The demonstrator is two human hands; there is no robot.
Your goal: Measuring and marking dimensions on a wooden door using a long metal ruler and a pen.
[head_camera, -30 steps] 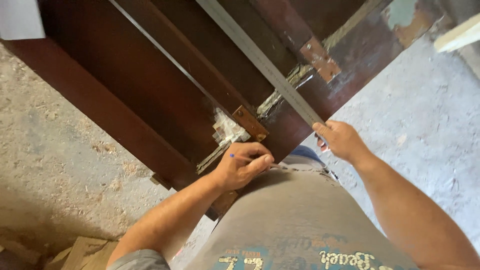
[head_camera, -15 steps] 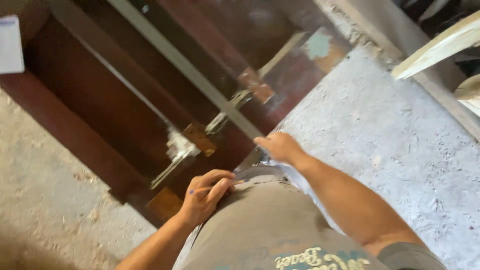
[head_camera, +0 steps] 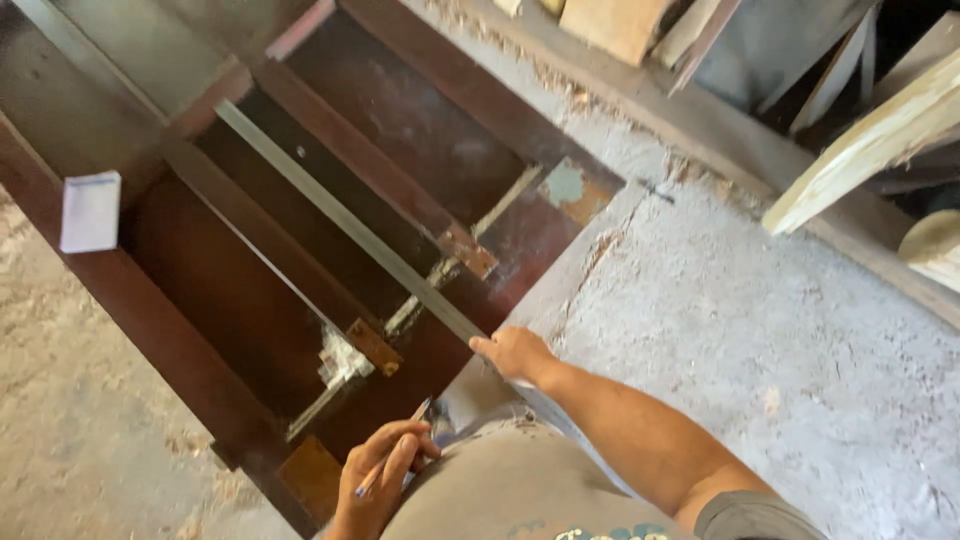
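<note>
Marking step on the dark frame (head_camera: 200,330): left hand (head_camera: 380,480) grasps a pencil (head_camera: 392,448) at 6 o'clock, right hand (head_camera: 515,352) pins the metal ruler (head_camera: 340,220). Next calls for bringing pencil tip to ruler edge.

Dark brown wooden frame (head_camera: 200,370): varnished, faintly glossy, with worn bare patches. Long metal straightedge (head_camera: 350,235): smooth, dull grey. Floor (head_camera: 760,330): rough, matt grey concrete, dusted with sawdust. Pale raw timber planks (head_camera: 860,150) are noted unfinished. A small white paper pad (head_camera: 90,210) appears matt.
</note>
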